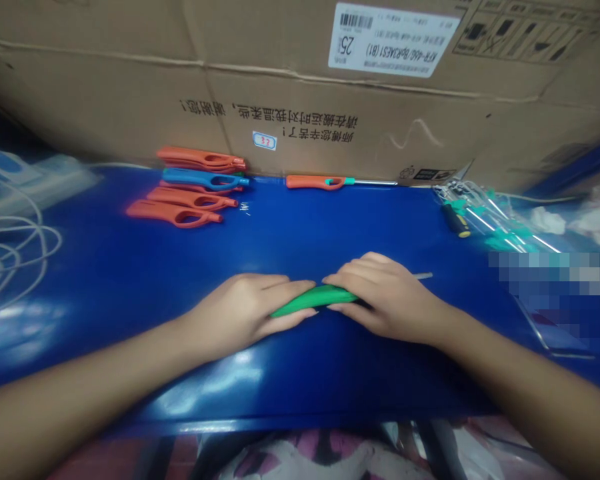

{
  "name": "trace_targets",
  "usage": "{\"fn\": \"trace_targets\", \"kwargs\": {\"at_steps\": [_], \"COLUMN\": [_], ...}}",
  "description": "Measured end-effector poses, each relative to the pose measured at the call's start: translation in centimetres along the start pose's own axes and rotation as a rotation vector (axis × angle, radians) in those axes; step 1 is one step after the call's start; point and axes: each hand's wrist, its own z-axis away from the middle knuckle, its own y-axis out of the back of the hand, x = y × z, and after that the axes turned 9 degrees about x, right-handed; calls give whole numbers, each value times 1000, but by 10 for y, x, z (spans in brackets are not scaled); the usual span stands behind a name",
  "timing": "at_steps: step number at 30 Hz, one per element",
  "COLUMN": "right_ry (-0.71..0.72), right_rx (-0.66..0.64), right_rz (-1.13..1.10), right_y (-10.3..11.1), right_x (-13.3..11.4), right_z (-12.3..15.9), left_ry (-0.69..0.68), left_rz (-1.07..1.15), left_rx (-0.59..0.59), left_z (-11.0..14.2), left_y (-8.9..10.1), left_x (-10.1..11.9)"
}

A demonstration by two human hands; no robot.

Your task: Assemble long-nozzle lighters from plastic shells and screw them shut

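Observation:
Both hands grip a green long-nosed lighter (314,300) held level above the blue table (300,373). My left hand (243,308) wraps the handle's left end, thumb below and fingers over the top. Around its right part my right hand (387,293) is closed, covering the trigger area. A thin pale rod tip (423,275) sticks out beyond my right hand. An orange lighter (310,182) with a metal rod lies at the back middle. To its left is a group of orange handles (173,213) with a blue handle (195,179) among them; no rods show on these.
A large cardboard box (290,87) walls off the table's back. Metal rods with teal parts (500,217) are piled at the right, beside a black-and-yellow screwdriver (457,221). White cable loops (20,247) lie at the left. Small white bits (245,209) sit near the handles.

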Motion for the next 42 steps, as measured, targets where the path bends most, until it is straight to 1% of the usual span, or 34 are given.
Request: {"fn": "trace_targets", "kwargs": {"at_steps": [3,7,13,18,21,23,26,28,31,35,37,39,42], "right_ry": [78,123,115,68,22,-9,-46,-30,43,105,128,119,48], "right_rx": [-20,-20,27,-26,-47,-50,-34,-24,2,59,74,54,-11], "right_rz": [-19,4,33,-37,-19,16,68,98,132,138,159,190,198], "right_y": [0,1,-1,0,0,2,8,12,15,9,7,7,11], "right_x": [-3,-5,-7,-16,-18,-15,-3,6,12,3,-3,-6,-3], "right_z": [1,2,1,-1,-3,-4,-3,-1,2,2,1,1,1], "left_ry": [-58,-71,-78,-59,-35,-6,51,68,85,75,59,52,58], "left_rz": [19,86,50,86,55,20,24,54,76,120,108,85,65], "left_rx": [9,-56,-49,-81,-87,-104,-160,-182,-180,-227,-226,-210,-184], "left_z": [0,-2,-2,0,0,-2,-7,-11,-13,-11,-9,-7,-8], "left_y": [0,2,2,-3,-4,-2,7,15,21,17,13,10,9], "left_x": [0,0,-2,2,1,-1,-5,-6,-6,-1,1,1,-1]}}
